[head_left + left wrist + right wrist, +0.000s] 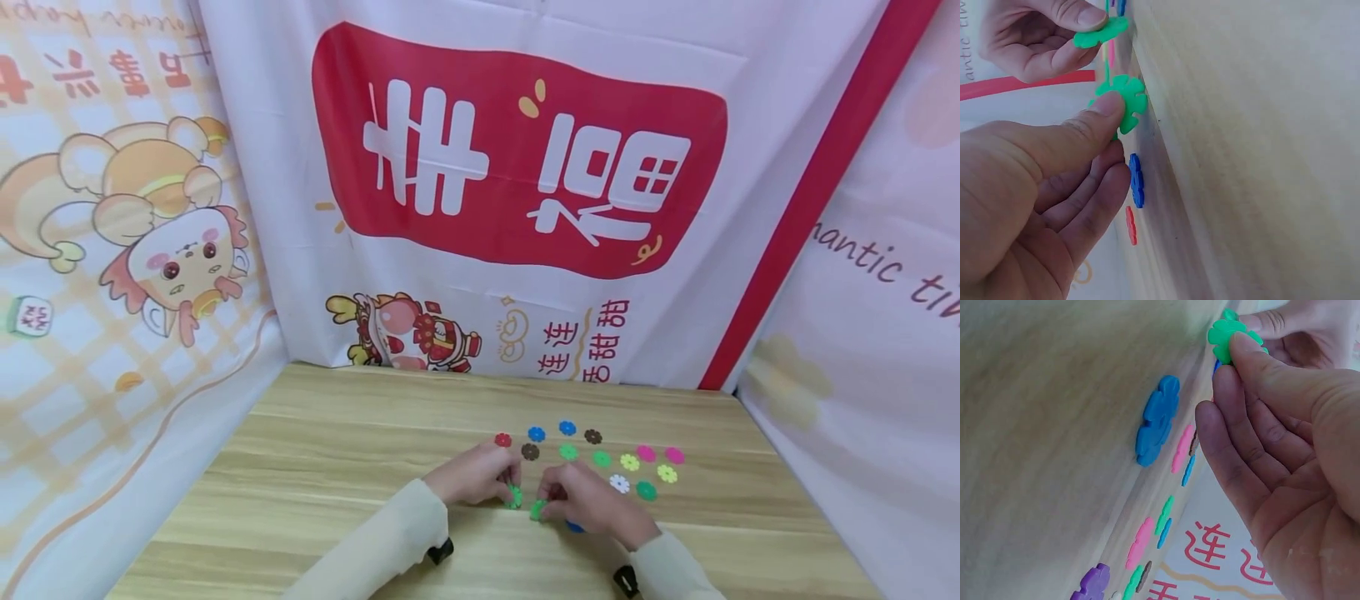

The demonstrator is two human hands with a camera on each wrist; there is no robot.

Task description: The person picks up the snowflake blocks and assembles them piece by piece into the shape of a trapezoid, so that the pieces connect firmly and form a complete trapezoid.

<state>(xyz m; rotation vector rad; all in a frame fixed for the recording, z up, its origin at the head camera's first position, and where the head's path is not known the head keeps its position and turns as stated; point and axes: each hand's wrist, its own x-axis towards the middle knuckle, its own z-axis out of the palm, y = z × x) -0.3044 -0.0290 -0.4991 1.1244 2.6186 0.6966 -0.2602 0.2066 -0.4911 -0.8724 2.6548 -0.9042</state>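
Note:
Between thumb and fingers, my left hand [476, 473] pinches a green flower-shaped plastic disc [1133, 103] with notched petals. My right hand [591, 498] likewise pinches a second green flower disc [1221, 339]. Both hands are low over the front part of the table, with a small gap between the two discs in the head view. The left wrist view shows the left disc almost face-on and the right one [1100, 35] tilted nearly edge-on. A blue flower disc [1159, 422] lies on the table beside my right hand, which partly hides it in the head view.
Beyond the hands, several loose flower discs lie on the wood-patterned table [315, 467], among them red [503, 439], brown [593, 436], white [618, 483] and pink [675, 455] ones. Printed cloth [262, 250] hangs behind the table and at both sides.

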